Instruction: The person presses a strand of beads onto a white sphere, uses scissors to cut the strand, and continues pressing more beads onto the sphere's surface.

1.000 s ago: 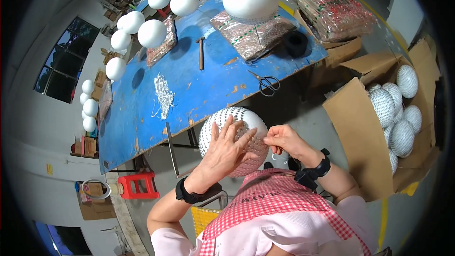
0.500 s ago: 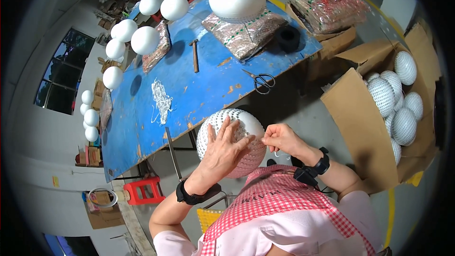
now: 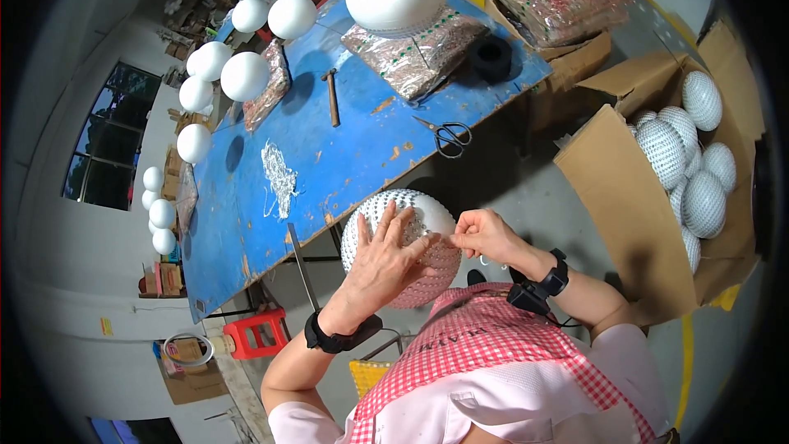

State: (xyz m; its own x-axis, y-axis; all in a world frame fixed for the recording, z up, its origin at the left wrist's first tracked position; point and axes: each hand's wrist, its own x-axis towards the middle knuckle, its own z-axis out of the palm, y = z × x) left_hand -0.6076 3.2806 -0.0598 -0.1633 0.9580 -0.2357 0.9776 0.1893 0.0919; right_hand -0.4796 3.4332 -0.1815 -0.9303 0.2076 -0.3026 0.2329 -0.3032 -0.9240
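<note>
A large white ball [image 3: 403,242], studded all over with small shiny dots, is held in front of the person's chest, just off the near edge of the blue worktop [image 3: 345,140]. The left hand [image 3: 385,256] is spread flat across its top and near side, fingers splayed, steadying it. The right hand [image 3: 485,234] is pinched at the ball's right flank, thumb and forefinger closed on something too small to be made out; the grip is judged to be on a pin or strand end.

The ball is judged light and stiff but easily dented, likely foam like the plain white balls [image 3: 246,74] ranged along the worktop's far side. The studded surface should give friction, though the studs could be knocked off by a hard squeeze. A broad open-palm hold, as shown, is judged best; fingertip pressure should be avoided.

Scissors [image 3: 448,136], a hammer [image 3: 330,94] and foil-wrapped packets [image 3: 415,49] lie on the worktop. Finished studded balls [image 3: 686,156] fill a cardboard box [image 3: 625,214] at the right.
</note>
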